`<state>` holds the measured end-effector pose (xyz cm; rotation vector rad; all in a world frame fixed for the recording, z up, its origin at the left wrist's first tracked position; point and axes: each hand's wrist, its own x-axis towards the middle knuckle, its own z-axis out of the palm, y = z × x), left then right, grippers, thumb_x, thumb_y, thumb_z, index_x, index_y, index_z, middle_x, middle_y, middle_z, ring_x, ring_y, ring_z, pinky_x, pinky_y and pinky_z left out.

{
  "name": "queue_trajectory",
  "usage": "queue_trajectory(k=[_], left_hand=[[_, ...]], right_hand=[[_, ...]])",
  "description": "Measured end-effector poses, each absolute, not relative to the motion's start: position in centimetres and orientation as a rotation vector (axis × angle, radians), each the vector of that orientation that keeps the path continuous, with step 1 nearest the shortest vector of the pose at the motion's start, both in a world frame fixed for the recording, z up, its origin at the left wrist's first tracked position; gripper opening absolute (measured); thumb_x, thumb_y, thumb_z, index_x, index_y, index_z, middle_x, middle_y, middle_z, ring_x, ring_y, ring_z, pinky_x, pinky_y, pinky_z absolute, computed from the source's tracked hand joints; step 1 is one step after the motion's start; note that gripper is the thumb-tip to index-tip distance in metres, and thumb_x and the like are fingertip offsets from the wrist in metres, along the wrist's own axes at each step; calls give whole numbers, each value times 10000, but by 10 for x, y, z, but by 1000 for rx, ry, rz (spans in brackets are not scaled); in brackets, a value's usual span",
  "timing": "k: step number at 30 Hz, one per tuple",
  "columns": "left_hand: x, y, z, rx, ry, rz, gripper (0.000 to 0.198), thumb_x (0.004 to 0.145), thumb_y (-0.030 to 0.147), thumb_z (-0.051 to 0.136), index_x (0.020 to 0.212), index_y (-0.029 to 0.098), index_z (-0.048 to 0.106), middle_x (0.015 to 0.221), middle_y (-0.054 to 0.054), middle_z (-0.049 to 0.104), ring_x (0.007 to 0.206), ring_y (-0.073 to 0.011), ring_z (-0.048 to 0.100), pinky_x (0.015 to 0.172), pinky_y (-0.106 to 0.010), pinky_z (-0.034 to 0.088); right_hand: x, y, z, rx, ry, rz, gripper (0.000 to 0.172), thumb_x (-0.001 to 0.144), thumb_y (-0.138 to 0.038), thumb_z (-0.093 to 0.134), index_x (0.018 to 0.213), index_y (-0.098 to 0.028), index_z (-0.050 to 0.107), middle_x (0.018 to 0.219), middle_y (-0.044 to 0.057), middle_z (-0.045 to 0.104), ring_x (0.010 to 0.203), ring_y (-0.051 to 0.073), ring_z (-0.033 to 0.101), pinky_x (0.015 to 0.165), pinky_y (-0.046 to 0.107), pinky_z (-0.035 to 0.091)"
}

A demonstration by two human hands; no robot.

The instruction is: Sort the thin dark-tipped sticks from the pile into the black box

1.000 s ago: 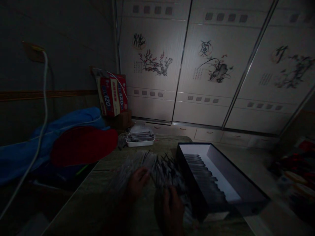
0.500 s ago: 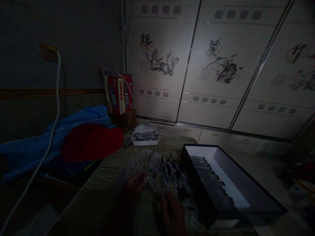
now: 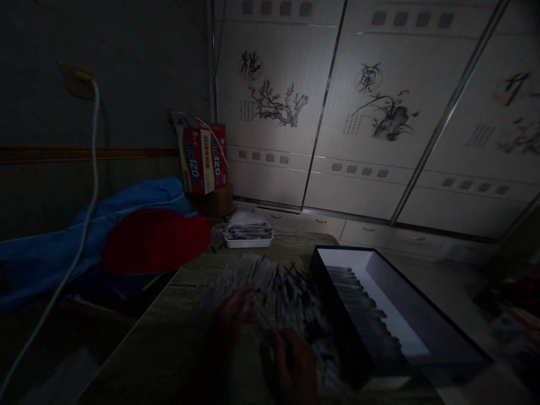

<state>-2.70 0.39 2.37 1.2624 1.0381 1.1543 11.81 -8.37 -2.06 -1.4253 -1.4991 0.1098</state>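
In dim light, my right hand [image 3: 295,360] is closed on the near end of a slim, clear pen [image 3: 265,319], which slants up and to the left. My left hand [image 3: 234,309] has its fingers bent around the pen's far end; the exact contact is too dark to see. Beyond my hands lies a loose pile of clear slender pen parts [image 3: 248,273] on the table. Dark-ended pieces [image 3: 299,301] are heaped just right of it. At the right, an open box [image 3: 422,306] holds a row of similar pens [image 3: 365,312] along its left side.
A white tray [image 3: 248,243] filled with slender pieces stands at the table's [image 3: 156,337] far edge. To the left are a red round item [image 3: 156,242], blue cloth [image 3: 126,205] and a hanging white cable [image 3: 90,208]. Red cartons [image 3: 205,157] stand before the sliding cabinet doors [image 3: 274,135].
My left hand's fingers have shifted slightly and look a little more raised at the pen's far end. My right hand keeps its grip in nearly the same place. The view has tilted slightly.
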Motion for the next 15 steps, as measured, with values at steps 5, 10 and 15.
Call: queue_trajectory(k=[5, 10, 15], left_hand=[[-27, 7, 20, 1183, 1140, 1204, 350, 546, 411, 682, 805, 212, 557, 716, -2, 641, 616, -172, 622, 532, -271, 464], [-35, 6, 24, 1287, 1267, 1128, 327, 630, 453, 620, 811, 182, 649, 585, 40, 579, 557, -154, 538, 544, -274, 419], [-36, 1, 29, 1230, 1254, 1045, 357, 696, 480, 574, 861, 176, 662, 538, 73, 494, 527, -131, 470, 524, -250, 366]], right_hand=[[121, -81, -19, -1409, -1513, 51, 339, 963, -345, 386, 777, -208, 634, 574, 5, 644, 458, 118, 601, 496, 194, 420], [120, -83, -14, -1383, -1528, 36, 309, 959, -333, 401, 803, -203, 634, 587, 6, 648, 474, 115, 615, 469, 187, 402], [117, -84, -15, -1428, -1520, 60, 389, 974, -386, 356, 751, -207, 619, 580, 16, 641, 474, 121, 607, 480, 201, 399]])
